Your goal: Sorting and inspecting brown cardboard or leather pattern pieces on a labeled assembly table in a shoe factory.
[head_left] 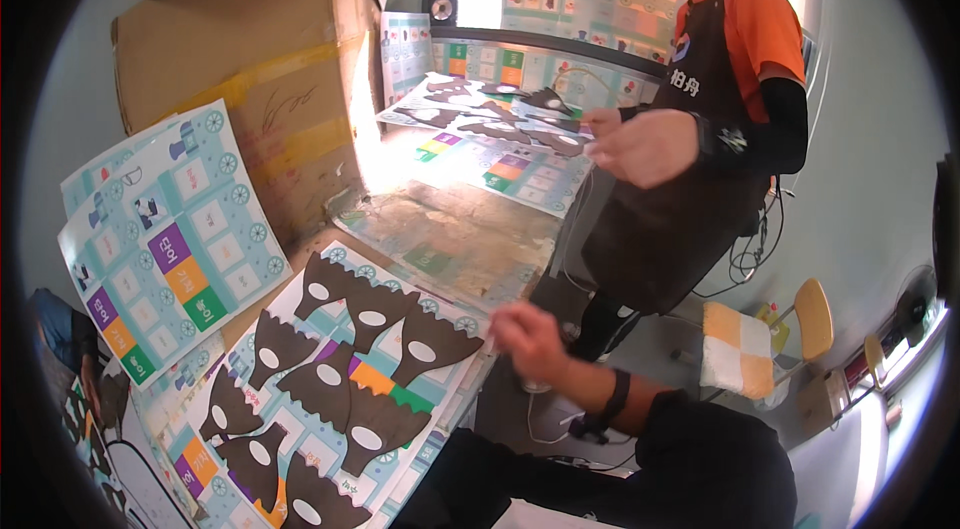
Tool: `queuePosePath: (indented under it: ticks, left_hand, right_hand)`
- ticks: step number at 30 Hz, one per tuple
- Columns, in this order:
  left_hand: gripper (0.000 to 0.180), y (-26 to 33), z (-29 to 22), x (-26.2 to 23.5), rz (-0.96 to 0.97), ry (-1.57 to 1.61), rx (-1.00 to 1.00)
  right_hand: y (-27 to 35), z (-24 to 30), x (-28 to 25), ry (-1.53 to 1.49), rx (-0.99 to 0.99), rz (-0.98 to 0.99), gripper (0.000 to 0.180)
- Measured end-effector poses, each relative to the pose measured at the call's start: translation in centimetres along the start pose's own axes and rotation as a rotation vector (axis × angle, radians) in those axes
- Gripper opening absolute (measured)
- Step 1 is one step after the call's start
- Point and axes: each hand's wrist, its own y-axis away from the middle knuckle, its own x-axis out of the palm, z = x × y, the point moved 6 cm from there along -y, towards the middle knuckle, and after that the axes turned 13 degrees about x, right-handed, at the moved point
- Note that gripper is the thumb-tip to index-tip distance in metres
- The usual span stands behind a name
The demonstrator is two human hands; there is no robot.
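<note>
My right hand (530, 341) is beside the right edge of the near work surface, with its fingers curled together and slightly blurred. Whatever may be between the fingertips is hidden. Nearest to it lies a dark brown flared cut-out (436, 331) with a wavy edge and a white oval. Several similar cut-outs (322, 376) are spread over printed sheets (330, 257) in pale blue with purple, orange and green blocks. My left hand is out of view. A black band (612, 399) circles my right wrist.
A co-worker (670, 169) in an orange shirt and dark apron stands at the far right, hands over more cut-outs (495, 132). A large taped cardboard box (240, 59) stands at the back left, printed sheets (180, 229) leaning before it. A chair (745, 349) stands at right.
</note>
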Motion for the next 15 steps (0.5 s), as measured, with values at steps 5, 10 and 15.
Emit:
queuePosePath:
  ticks: [5,10,15]
  left_hand:
    - [0.033,0.2,-2.6,-2.8,-0.129,-0.099,0.234]
    - [0.038,0.2,-3.8,-4.8,-0.190,0.163,-0.003]
    - [0.036,-3.9,-8.0,-5.7,-0.088,0.505,-0.059]
  right_hand:
    - [-6.8,0.8,-14.2,-0.529,0.174,-0.331,0.033]
    - [-9.5,9.8,-26.7,-0.916,0.117,-0.339,0.063]
    - [-9.7,17.0,-27.5,-0.812,0.152,0.162,0.063]
